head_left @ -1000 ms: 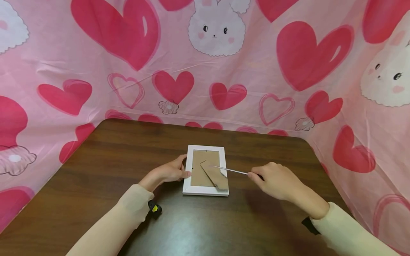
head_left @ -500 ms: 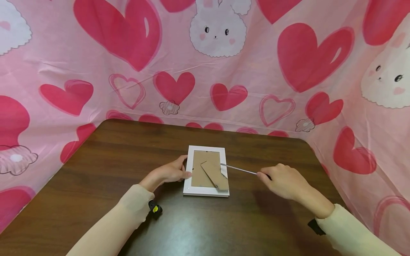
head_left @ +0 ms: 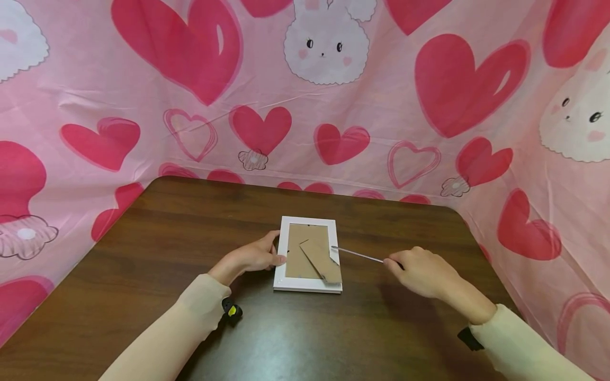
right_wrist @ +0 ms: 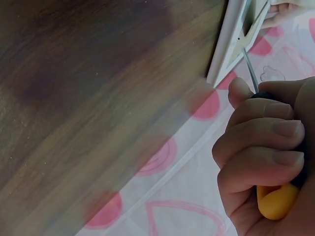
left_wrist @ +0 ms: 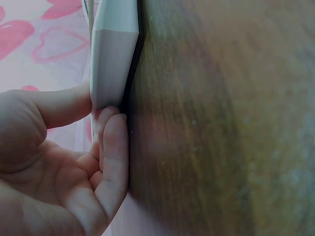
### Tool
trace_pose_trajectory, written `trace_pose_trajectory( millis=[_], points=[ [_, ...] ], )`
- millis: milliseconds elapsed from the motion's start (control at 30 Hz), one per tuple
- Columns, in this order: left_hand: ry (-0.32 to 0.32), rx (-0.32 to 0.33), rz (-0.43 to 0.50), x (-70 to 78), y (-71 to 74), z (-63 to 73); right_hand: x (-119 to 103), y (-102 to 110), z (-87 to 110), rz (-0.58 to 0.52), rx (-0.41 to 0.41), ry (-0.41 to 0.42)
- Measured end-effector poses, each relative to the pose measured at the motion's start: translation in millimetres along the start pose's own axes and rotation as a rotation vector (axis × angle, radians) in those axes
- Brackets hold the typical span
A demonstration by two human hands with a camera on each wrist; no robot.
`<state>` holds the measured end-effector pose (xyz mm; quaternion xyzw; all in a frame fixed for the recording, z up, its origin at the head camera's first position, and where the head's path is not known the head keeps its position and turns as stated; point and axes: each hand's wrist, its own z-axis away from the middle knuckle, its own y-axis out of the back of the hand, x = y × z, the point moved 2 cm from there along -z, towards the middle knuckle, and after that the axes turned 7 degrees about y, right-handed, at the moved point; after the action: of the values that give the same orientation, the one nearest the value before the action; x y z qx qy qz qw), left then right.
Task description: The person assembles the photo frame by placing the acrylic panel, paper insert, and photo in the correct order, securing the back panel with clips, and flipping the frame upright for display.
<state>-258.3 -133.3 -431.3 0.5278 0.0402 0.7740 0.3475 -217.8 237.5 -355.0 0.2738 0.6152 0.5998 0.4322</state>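
Observation:
A white picture frame point(head_left: 307, 286) lies back side up on the table, its brown cardboard backing point(head_left: 305, 233) and slanted easel stand point(head_left: 324, 260) showing. My left hand point(head_left: 254, 255) holds the frame's left edge, thumb on top; in the left wrist view the fingers point(left_wrist: 114, 147) curl against its side near the tabletop. In my right hand point(head_left: 421, 271) is a screwdriver point(head_left: 359, 255), gripped by a black and yellow handle point(right_wrist: 276, 202). Its thin metal shaft points left, with the tip at the frame's right border; whether it touches cannot be told.
The dark wooden table point(head_left: 200, 222) extends around the frame. A pink cloth point(head_left: 286, 90) with hearts and rabbits hangs behind the table and along both sides. Each wrist carries a dark strap-like device point(head_left: 232, 311).
My right hand has drawn the screwdriver to the right, its tip moving from over the backing to the frame's right border. The left hand and the frame stay in place.

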Motion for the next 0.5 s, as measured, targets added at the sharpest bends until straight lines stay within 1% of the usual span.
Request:
trace_pose_trajectory(
  millis=[267,500],
  points=[
    [0.000,-0.003,0.004,2.1,0.6,1.6,-1.3,-4.0,-0.9,-0.041,-0.013,0.008],
    [-0.012,-0.006,0.005,4.4,0.4,3.9,-2.1,-6.3,-1.1,-0.034,-0.019,0.021]
  ],
)
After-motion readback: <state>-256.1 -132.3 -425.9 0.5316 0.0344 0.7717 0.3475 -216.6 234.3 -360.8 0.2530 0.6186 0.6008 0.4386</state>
